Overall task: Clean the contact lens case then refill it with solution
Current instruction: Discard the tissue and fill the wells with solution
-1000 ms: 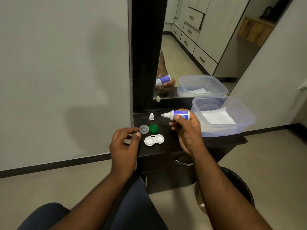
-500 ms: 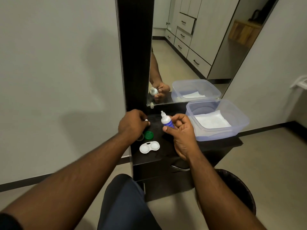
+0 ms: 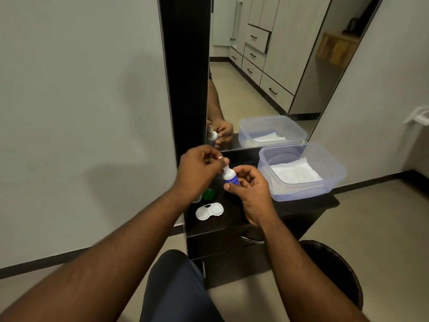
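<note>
Now the right hand [image 3: 249,194] is holding the solution bottle [image 3: 229,176] upright, with the thumb on the near side and the curled fingers on the far side. The left hand [image 3: 199,169] is sitting at the top of the bottle, and its fingertips are pinching a small white cap [image 3: 220,157] right over the tip. Both arms are reaching out over the dark shelf [image 3: 232,224], above its back part.

The contact lens case [image 3: 209,211] is lying open on the shelf, below the bottle and nearer to the person. Both its white cups are facing up. It is sitting near the front edge of the shelf, with some bare dark top to its right. A green lid [image 3: 208,194] is lying just behind the case, partly under the left wrist. A clear lid [image 3: 197,199] is peeking out beside the green one, mostly hidden by the arm.

A big plastic tub [image 3: 301,170] is sitting to the right of the bottle, taking up the right side of the shelf. A white paper towel [image 3: 294,173] is lying inside it. A mirror [image 3: 267,77] is standing behind the bottle, showing the hands and tub again. A black bin [image 3: 336,270] is sitting on the floor, below the shelf on the right.
</note>
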